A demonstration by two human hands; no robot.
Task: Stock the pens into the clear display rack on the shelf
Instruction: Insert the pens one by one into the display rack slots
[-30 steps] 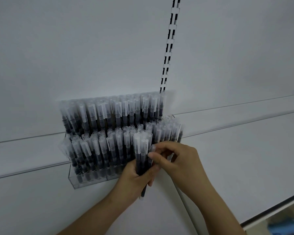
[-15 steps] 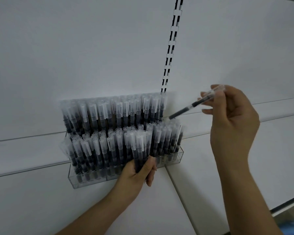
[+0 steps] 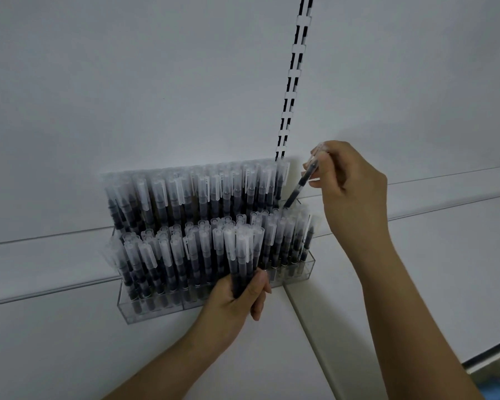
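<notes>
A clear tiered display rack [image 3: 308,265] stands on the white shelf against the back wall, packed with several black pens with frosted caps. My left hand [image 3: 237,301] grips a small bundle of pens [image 3: 243,255] upright in front of the rack's lower tier. My right hand [image 3: 350,192] pinches a single pen [image 3: 302,184] by its capped end. That pen slants down and to the left, its tip at the right end of the rack, between the upper and lower rows.
A white shelf [image 3: 430,284] extends to the right, its front edge at the lower right. A slotted upright rail [image 3: 293,79] runs up the white back wall above the rack. A seam between shelf panels [image 3: 309,330] runs below the rack.
My right hand pulled one pen from the bundle, lifted it up to the right, and has now brought it down with its tip at the rack's right end. The left hand stayed put.
</notes>
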